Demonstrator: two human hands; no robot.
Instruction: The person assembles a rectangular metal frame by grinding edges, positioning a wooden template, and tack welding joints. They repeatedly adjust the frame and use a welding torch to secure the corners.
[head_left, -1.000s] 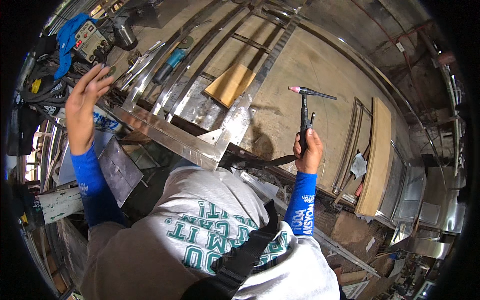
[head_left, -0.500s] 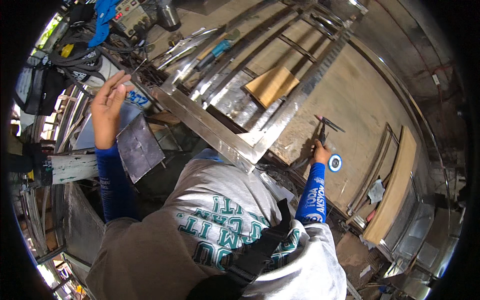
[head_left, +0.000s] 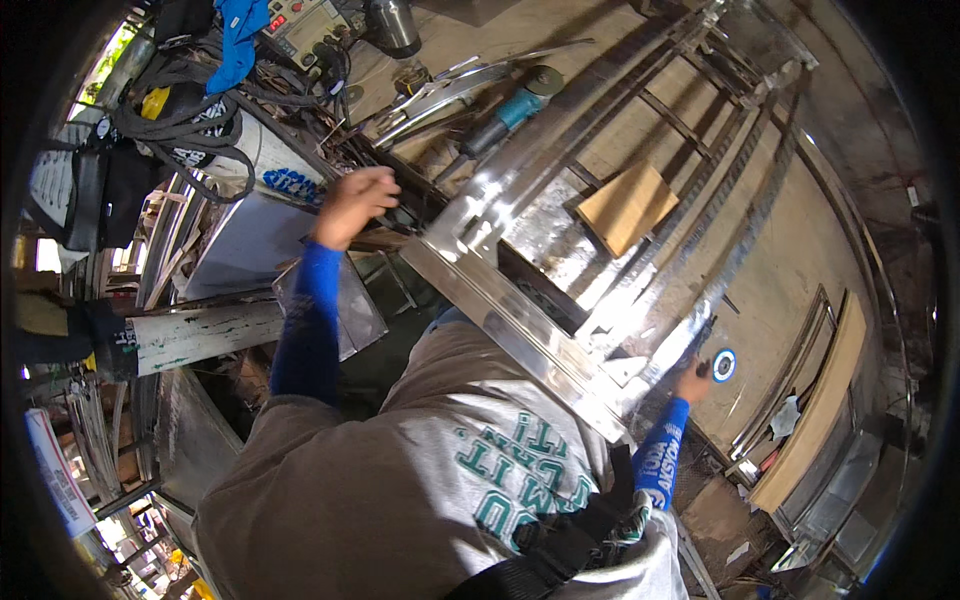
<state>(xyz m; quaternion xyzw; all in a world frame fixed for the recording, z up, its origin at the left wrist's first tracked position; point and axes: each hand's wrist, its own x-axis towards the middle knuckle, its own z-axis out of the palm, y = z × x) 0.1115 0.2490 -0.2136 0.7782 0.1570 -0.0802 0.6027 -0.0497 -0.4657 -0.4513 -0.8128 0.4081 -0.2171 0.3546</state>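
Observation:
A shiny metal frame (head_left: 520,325) of square tubing slants across the middle, its near corner close to my body. My left hand (head_left: 357,207) is raised off the frame's left end, fingers loosely bent and a little blurred, with nothing seen in it. On the right, my right hand (head_left: 692,381) is closed around the dark handle of a welding torch (head_left: 707,333), partly hidden behind the frame's near corner. Beside that hand lies a blue and white disc (head_left: 724,365). A light wooden block (head_left: 630,210) sits among the frame's rails.
A teal angle grinder (head_left: 515,112) lies beyond the frame, near loose metal strips. A welding machine (head_left: 305,25) and steel tumbler (head_left: 392,28) stand at the back left. Thick coiled cable (head_left: 185,125) hangs at left. A long wooden board (head_left: 815,400) lies at right.
My left hand has come right and inward, its fingers bending. The view has shifted, and the frame's near corner now sits closer to my right hand, covering part of the torch.

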